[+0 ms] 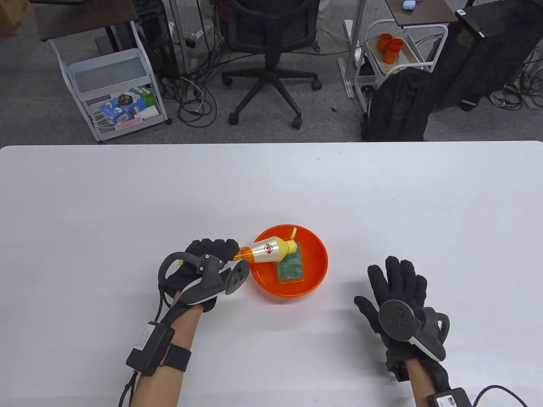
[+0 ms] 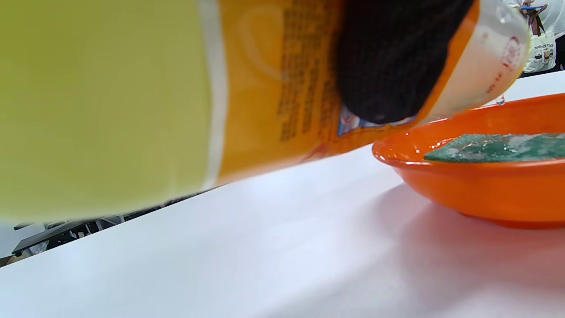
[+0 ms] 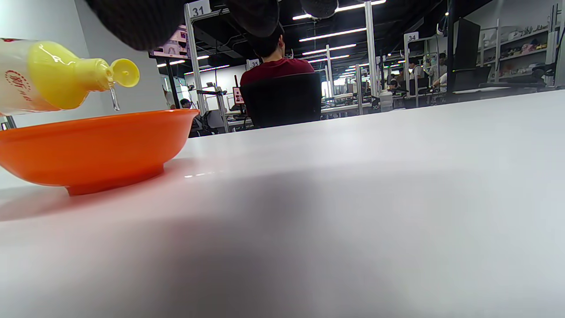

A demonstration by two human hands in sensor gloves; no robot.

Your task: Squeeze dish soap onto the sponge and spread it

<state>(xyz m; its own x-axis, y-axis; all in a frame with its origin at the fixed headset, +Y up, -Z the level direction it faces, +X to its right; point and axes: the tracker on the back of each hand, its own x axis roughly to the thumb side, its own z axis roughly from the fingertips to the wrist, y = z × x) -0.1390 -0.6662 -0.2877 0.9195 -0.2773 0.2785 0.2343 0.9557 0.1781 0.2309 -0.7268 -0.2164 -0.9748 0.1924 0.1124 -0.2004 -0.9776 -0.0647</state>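
Note:
My left hand (image 1: 208, 265) grips the dish soap bottle (image 1: 264, 252) by its body and holds it tipped over the orange bowl (image 1: 318, 271). Its yellow cap is flipped open and the nozzle points down at the green sponge (image 1: 292, 268) lying in the bowl. In the right wrist view a clear strand of soap hangs from the nozzle of the bottle (image 3: 66, 84) into the bowl (image 3: 92, 145). In the left wrist view the bottle (image 2: 176, 97) fills the frame and the sponge (image 2: 499, 148) looks wet and shiny. My right hand (image 1: 396, 292) rests flat on the table, empty, right of the bowl.
The white table (image 1: 127, 190) stretches around the bowl. Beyond its far edge stand an office chair (image 1: 269, 51), a white cart (image 1: 114, 91) on the left and another cart with orange cups (image 1: 392, 46) on the right.

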